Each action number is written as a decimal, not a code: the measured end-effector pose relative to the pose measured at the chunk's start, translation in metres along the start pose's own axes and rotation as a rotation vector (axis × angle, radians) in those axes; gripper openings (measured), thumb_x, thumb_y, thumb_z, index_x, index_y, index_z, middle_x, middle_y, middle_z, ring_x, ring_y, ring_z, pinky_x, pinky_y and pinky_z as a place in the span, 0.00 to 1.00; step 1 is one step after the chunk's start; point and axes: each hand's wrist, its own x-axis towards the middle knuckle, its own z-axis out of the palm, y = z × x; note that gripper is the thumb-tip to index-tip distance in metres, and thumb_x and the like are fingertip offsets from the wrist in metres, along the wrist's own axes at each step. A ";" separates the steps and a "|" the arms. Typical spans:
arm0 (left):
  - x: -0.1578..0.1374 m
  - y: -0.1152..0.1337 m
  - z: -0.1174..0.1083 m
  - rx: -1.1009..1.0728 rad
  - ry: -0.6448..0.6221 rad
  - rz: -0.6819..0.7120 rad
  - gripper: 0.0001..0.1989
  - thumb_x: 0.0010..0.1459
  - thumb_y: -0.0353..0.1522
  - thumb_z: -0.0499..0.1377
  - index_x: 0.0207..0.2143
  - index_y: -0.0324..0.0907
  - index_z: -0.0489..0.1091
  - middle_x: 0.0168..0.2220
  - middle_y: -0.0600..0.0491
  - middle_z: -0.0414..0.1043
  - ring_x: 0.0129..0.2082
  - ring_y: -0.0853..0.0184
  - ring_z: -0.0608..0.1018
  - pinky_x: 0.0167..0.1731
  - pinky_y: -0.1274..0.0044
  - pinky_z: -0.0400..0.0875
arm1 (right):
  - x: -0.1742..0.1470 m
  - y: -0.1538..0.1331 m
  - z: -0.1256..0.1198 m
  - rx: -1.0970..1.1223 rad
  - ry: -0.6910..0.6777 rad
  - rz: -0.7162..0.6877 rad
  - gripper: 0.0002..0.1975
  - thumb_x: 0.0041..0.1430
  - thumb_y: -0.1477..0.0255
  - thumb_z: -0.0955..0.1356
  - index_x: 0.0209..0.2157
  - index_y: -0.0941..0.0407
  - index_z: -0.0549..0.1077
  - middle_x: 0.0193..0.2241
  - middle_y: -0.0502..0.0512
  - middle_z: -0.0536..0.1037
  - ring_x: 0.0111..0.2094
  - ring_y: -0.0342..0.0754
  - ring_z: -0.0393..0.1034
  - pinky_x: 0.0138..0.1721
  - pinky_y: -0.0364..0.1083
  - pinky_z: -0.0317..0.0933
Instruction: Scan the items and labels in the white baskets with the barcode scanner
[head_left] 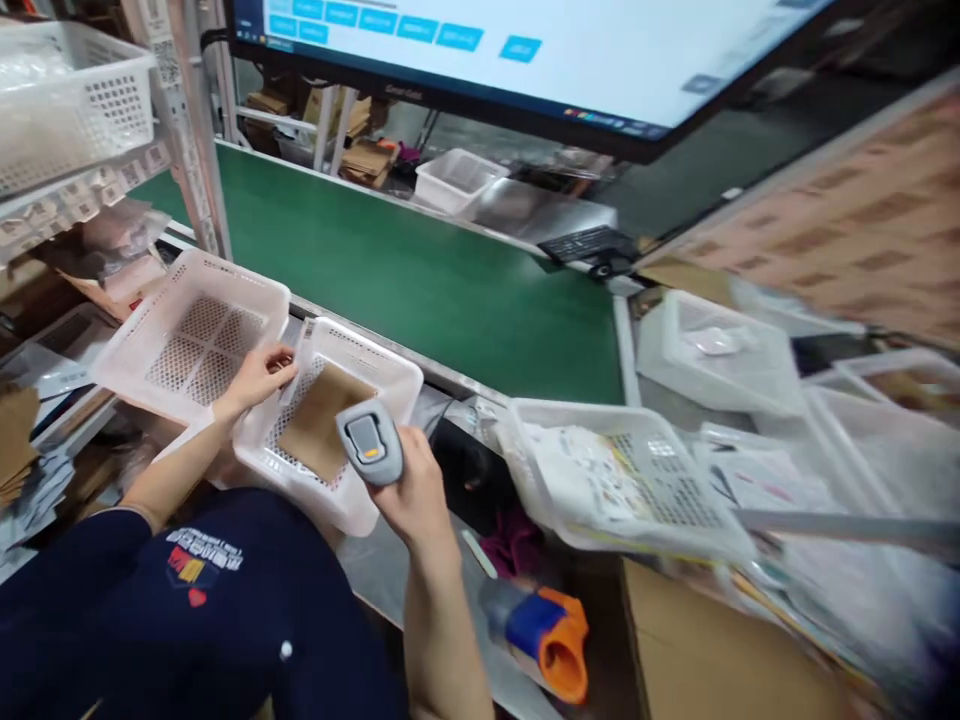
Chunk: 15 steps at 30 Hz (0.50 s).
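My right hand [416,485] is closed around a grey handheld barcode scanner [371,440], held above a white plastic basket [401,375]. Inside that basket lies a flat brown cardboard piece [322,420], partly covered by the scanner. My left hand [259,380] has its fingers curled at the near basket's left rim, where it meets a second white basket [120,365]. Only the perforated bottom shows in this second basket. The exact grip of the left fingertips is partly hidden.
A green conveyor belt [420,290] runs behind the baskets, below a large monitor [450,110]. To the right stands a white basket of packets [645,535]. An orange and blue tape dispenser [547,640] lies low beside my right arm. A keyboard [589,245] sits beyond the belt.
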 end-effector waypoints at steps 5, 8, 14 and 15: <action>-0.015 0.008 0.031 0.061 -0.034 0.066 0.12 0.57 0.39 0.61 0.39 0.41 0.76 0.32 0.53 0.77 0.30 0.66 0.77 0.34 0.76 0.72 | 0.011 -0.007 -0.006 -0.047 -0.017 0.027 0.23 0.54 0.72 0.68 0.53 0.54 0.73 0.42 0.58 0.74 0.41 0.54 0.72 0.39 0.49 0.68; -0.022 0.012 0.040 0.044 -0.106 0.088 0.13 0.58 0.40 0.61 0.40 0.41 0.77 0.32 0.53 0.77 0.30 0.66 0.77 0.35 0.76 0.72 | 0.010 0.000 -0.008 -0.042 0.008 0.022 0.18 0.55 0.71 0.68 0.50 0.55 0.73 0.40 0.57 0.74 0.40 0.54 0.72 0.38 0.49 0.67; -0.026 0.009 0.045 0.063 -0.196 0.073 0.18 0.59 0.43 0.60 0.42 0.40 0.78 0.35 0.50 0.80 0.33 0.63 0.80 0.37 0.74 0.75 | -0.003 0.011 -0.011 0.043 0.068 0.009 0.15 0.56 0.71 0.70 0.47 0.54 0.74 0.38 0.57 0.75 0.38 0.54 0.71 0.37 0.50 0.67; -0.027 0.006 0.046 0.076 -0.232 0.053 0.20 0.60 0.45 0.59 0.44 0.40 0.78 0.37 0.49 0.81 0.35 0.61 0.81 0.40 0.73 0.77 | -0.007 0.013 -0.012 0.071 0.083 0.020 0.14 0.56 0.71 0.70 0.46 0.54 0.74 0.37 0.57 0.75 0.38 0.54 0.71 0.38 0.50 0.68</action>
